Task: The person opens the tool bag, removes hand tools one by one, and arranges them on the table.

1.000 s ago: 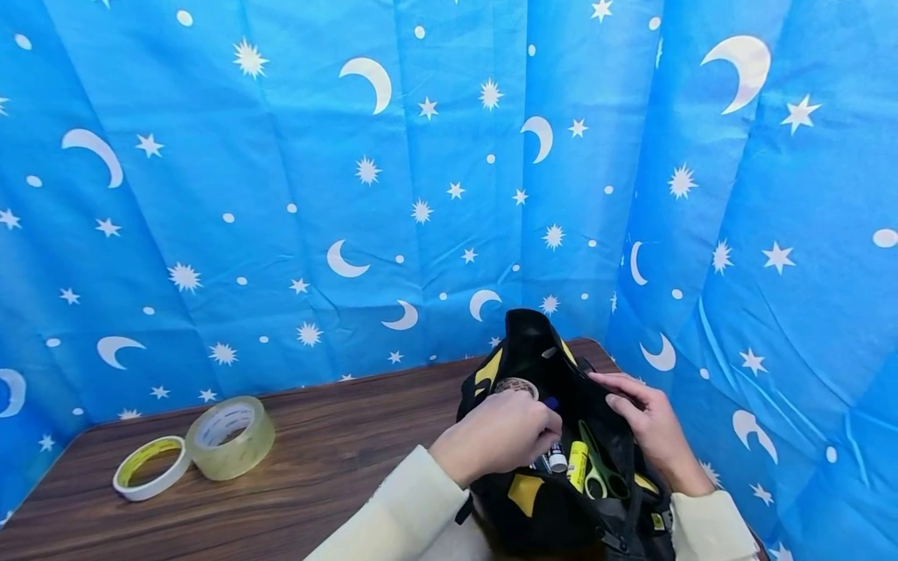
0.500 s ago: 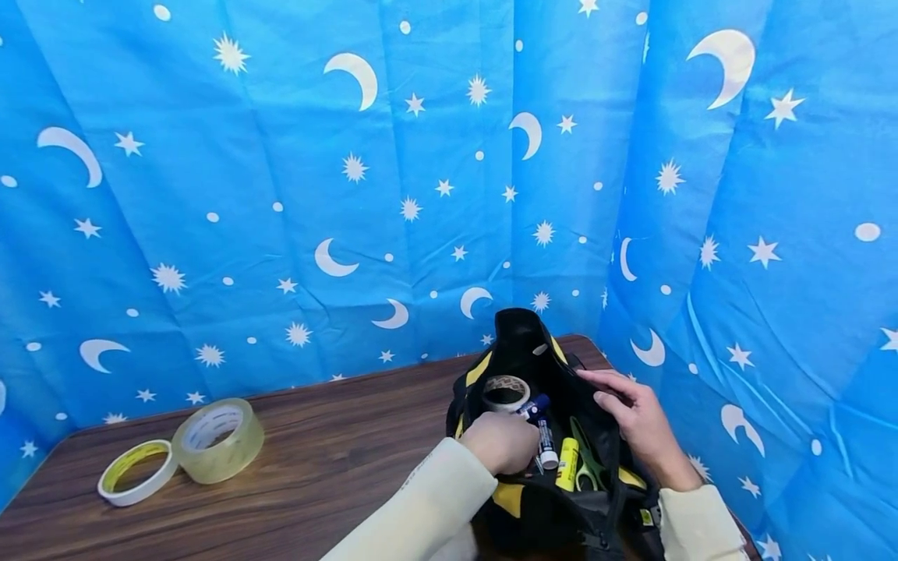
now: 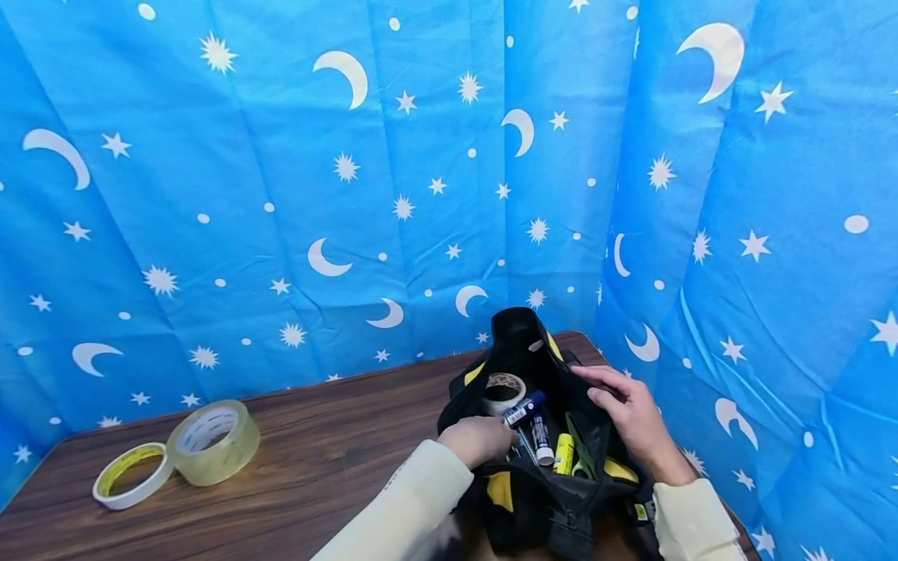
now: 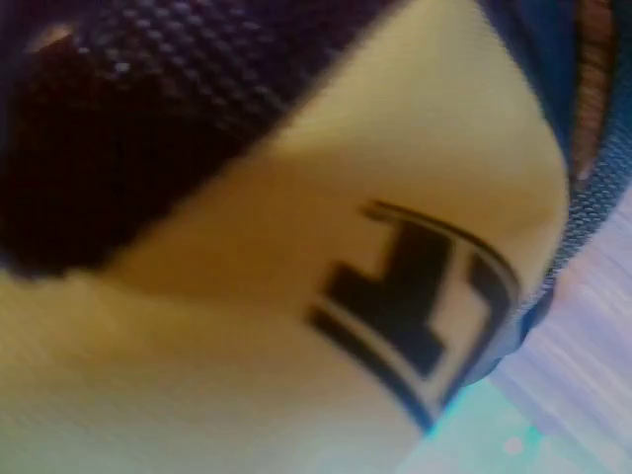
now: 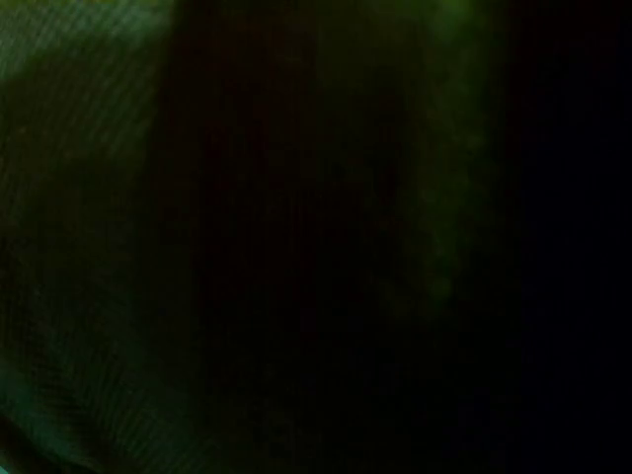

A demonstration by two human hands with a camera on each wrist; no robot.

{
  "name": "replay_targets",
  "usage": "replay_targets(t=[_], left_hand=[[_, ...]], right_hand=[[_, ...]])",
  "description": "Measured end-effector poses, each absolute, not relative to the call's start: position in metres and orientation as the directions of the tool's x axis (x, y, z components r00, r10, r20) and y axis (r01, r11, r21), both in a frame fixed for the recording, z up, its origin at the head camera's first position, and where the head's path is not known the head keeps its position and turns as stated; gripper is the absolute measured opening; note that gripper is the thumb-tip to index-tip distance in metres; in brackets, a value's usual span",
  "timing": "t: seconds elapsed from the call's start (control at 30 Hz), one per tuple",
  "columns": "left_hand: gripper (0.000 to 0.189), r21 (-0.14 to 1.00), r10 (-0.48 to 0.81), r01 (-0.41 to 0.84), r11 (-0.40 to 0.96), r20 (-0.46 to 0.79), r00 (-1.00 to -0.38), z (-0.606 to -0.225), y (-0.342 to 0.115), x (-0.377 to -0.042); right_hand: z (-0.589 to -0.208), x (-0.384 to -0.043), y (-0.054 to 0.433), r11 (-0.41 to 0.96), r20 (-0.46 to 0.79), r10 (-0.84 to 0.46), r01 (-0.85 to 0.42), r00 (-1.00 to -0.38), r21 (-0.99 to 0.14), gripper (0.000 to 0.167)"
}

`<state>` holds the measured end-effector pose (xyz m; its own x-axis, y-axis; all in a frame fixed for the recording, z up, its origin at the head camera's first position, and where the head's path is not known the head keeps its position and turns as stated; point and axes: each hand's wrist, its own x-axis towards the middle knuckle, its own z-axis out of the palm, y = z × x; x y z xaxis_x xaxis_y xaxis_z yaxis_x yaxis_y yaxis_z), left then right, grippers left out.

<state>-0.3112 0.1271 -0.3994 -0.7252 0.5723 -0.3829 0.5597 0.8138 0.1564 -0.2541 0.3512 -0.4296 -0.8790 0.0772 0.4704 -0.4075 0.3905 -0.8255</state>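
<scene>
A black tool bag [image 3: 522, 506] with yellow patches stands with its mouth wide at the table's right side. My left hand [image 3: 477, 439] reaches over its left part; the fingertips are hidden, so what they hold is unclear. On the bag's right rim, my right hand [image 3: 634, 417] grips the edge with thumb and forefinger. Inside lie a tape roll [image 3: 504, 392], a dark-blue-ended tube [image 3: 524, 409] with a barcode, a white-capped tube [image 3: 542, 439], a yellow stick [image 3: 563, 453] and green-handled scissors [image 3: 582, 456]. The left wrist view shows blurred yellow fabric [image 4: 415, 128]; the right wrist view is nearly black.
On the left of the brown wooden table [image 3: 337, 460] lie a clear packing tape roll [image 3: 235, 452] and a narrow white tape roll [image 3: 133, 495], side by side. A blue curtain [image 3: 421, 156] with moons and stars hangs behind and to the right.
My left hand has drawn from the middle of the bag leftward, uncovering the tubes and the tape roll inside. The right hand stays on the rim. The view has turned slightly right.
</scene>
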Motion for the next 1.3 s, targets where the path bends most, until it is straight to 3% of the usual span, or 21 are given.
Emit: replay_targets(t=[0.13, 0.3, 0.5, 0.7, 0.87, 1.07, 1.3], left_hand=[[0.041, 0.103, 0.636, 0.674, 0.731, -0.459, -0.62, -0.403, 0.129, -0.318], [0.037, 0.126, 0.62, 0.644, 0.755, -0.458, -0.638, -0.407, 0.129, -0.319], [0.018, -0.011, 0.694, 0.757, 0.653, -0.392, -0.604, -0.411, 0.131, -0.319], [0.018, -0.063, 0.715, 0.787, 0.614, -0.377, -0.588, -0.412, 0.131, -0.32], [0.019, 0.009, 0.765, 0.819, 0.574, -0.361, -0.533, -0.413, 0.131, -0.322], [0.037, 0.077, 0.802, 0.854, 0.514, -0.396, -0.447, -0.414, 0.131, -0.326], [0.021, 0.046, 0.807, 0.877, 0.478, -0.416, -0.418, -0.417, 0.141, -0.329]], right_hand=[[-0.43, -0.255, 0.351, 0.395, 0.475, 0.078, -0.41, -0.877, -0.822, 0.03], [-0.431, -0.255, 0.35, 0.397, 0.476, 0.076, -0.411, -0.876, -0.821, 0.03], [-0.431, -0.254, 0.35, 0.404, 0.472, 0.078, -0.405, -0.878, -0.82, 0.03], [-0.431, -0.254, 0.35, 0.403, 0.472, 0.073, -0.407, -0.879, -0.82, 0.03], [-0.431, -0.254, 0.351, 0.399, 0.481, 0.07, -0.417, -0.874, -0.816, 0.029], [-0.431, -0.254, 0.351, 0.398, 0.47, 0.068, -0.408, -0.88, -0.822, 0.029], [-0.433, -0.256, 0.352, 0.385, 0.489, 0.06, -0.432, -0.87, -0.816, 0.029]])
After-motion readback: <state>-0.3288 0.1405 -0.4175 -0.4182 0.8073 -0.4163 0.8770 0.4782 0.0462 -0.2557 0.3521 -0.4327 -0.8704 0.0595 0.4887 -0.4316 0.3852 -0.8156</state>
